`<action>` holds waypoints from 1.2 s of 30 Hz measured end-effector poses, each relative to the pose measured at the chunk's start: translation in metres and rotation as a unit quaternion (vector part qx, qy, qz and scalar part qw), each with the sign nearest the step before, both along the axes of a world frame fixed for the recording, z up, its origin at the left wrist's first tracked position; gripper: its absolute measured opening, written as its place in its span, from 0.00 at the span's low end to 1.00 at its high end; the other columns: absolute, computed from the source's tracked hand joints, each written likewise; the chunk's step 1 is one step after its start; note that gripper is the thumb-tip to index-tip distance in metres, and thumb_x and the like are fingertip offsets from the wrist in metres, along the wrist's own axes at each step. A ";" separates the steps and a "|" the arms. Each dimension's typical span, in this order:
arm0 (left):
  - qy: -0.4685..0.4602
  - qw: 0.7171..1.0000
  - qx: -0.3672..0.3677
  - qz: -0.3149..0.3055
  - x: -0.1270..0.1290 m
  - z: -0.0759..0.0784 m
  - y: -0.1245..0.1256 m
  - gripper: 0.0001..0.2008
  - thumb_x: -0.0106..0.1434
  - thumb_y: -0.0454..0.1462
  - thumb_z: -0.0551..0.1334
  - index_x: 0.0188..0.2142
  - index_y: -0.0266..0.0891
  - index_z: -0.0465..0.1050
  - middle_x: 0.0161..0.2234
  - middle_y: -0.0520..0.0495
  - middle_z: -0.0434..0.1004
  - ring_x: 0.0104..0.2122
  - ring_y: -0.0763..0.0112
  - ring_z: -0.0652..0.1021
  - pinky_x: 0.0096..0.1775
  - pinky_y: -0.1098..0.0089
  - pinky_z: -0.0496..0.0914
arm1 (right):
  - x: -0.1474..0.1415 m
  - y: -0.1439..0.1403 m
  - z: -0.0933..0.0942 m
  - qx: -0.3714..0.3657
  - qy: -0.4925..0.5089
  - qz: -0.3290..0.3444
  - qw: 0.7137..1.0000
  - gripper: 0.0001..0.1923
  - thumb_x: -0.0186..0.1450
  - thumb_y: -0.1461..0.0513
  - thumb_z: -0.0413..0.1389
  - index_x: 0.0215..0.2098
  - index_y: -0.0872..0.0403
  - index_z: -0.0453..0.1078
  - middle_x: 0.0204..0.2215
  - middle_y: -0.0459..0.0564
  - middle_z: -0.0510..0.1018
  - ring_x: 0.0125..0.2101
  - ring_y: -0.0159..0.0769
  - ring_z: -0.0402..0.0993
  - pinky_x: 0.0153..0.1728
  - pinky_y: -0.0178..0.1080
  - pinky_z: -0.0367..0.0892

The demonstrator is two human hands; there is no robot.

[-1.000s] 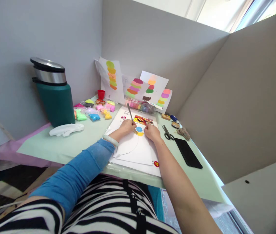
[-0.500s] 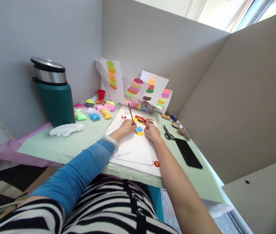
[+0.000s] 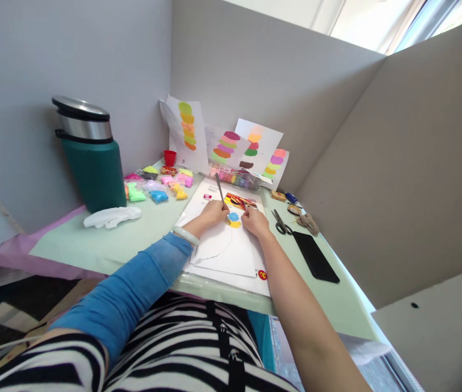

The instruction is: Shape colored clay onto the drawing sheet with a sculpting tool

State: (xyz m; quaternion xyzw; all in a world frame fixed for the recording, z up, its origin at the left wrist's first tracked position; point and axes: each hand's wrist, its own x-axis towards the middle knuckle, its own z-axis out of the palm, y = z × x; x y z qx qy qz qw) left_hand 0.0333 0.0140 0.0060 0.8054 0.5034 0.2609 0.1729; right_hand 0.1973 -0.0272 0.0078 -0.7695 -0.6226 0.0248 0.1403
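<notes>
My left hand [image 3: 213, 213], with a white bangle at its wrist, is closed around a metal fork [image 3: 220, 188]. The handle points up and away, and the tines are down beside a flat blue clay patch [image 3: 233, 216]. Just below the blue lies a yellow clay patch [image 3: 235, 224], on a white sheet of paper [image 3: 225, 253]. To the right of both patches, my right hand [image 3: 254, 220] rests on the sheet with its fingers curled together; what they hold, if anything, is hidden. A thin thread [image 3: 218, 253] curves over the paper.
Left stand a green flask [image 3: 94, 169], a crumpled white tissue [image 3: 112, 216] and several bagged clays [image 3: 158, 196]. At the back, a red cup [image 3: 169, 158] and painted sheets [image 3: 188, 133] lean near the partition. Right lie scissors [image 3: 282, 223] and a black phone [image 3: 316, 257].
</notes>
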 end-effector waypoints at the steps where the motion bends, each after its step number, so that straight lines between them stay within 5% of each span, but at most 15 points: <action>1: 0.001 1.000 0.000 0.001 0.000 0.000 0.000 0.11 0.56 0.36 0.57 0.33 0.36 0.76 0.33 0.44 0.79 0.35 0.67 0.76 0.37 0.73 0.67 | 0.000 0.000 0.000 -0.001 -0.001 0.000 1.000 0.08 0.60 0.59 0.47 0.34 0.51 0.67 0.35 0.49 0.76 0.37 0.38 0.70 0.32 0.35 0.59; 36: -0.006 0.999 -0.028 0.026 0.000 0.002 0.001 0.11 0.57 0.35 0.55 0.35 0.34 0.75 0.36 0.43 0.78 0.38 0.66 0.76 0.39 0.73 0.67 | -0.001 -0.001 0.000 -0.002 -0.002 0.000 1.000 0.10 0.61 0.58 0.47 0.35 0.51 0.68 0.36 0.49 0.76 0.38 0.38 0.70 0.34 0.35 0.60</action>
